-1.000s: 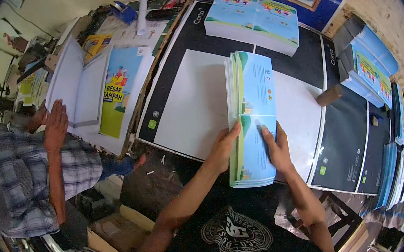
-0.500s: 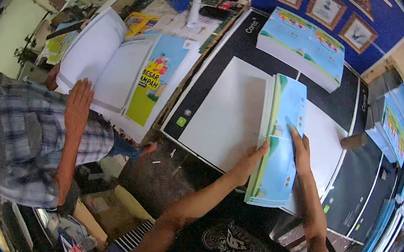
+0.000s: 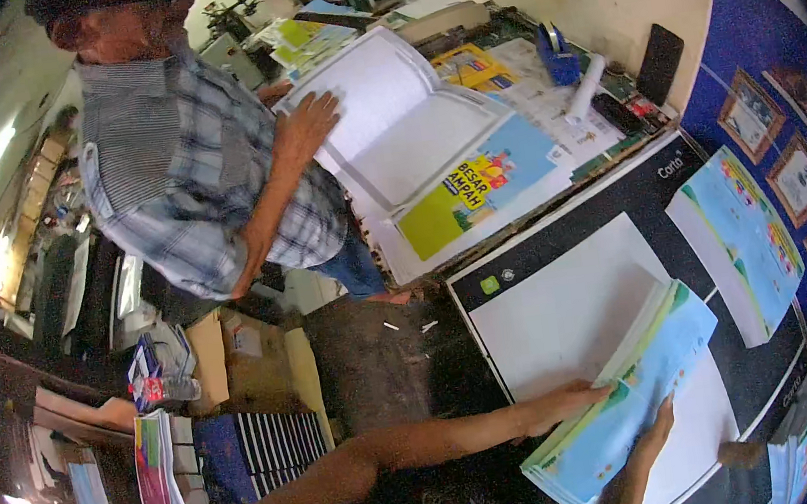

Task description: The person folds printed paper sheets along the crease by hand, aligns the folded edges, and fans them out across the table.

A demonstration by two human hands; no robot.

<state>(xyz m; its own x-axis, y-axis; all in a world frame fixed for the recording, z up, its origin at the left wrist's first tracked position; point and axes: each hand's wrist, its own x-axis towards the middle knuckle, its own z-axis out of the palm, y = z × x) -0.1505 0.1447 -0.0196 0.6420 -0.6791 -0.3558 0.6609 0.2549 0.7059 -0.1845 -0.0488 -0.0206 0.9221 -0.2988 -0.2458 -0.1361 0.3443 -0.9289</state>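
A thick stack of light-blue printed sheets (image 3: pixel 646 378) with green edges rests at a slant over a large white sheet (image 3: pixel 570 297) on the black work surface. My left hand (image 3: pixel 561 404) grips the long left edge of the stack, thumb on top. On the stack's near right edge, my right hand (image 3: pixel 653 431) holds the other side, its fingers bent along the printed face. What lies beneath the stack under both hands is hidden. A second stack of blue printed covers (image 3: pixel 740 246) sits farther back at the right.
At the left bench, a person in a plaid shirt (image 3: pixel 188 178) has a hand on an open pile of large sheets (image 3: pixel 420 139). A blue tape dispenser (image 3: pixel 558 57) and a paper roll (image 3: pixel 588 88) stand behind. An open cardboard box (image 3: pixel 260 355) and striped bundles (image 3: pixel 282 448) occupy the lower left.
My view has swung left, so the bench and the other person appear farther right and the person's head shows. Both my hands keep hold of the blue stack.
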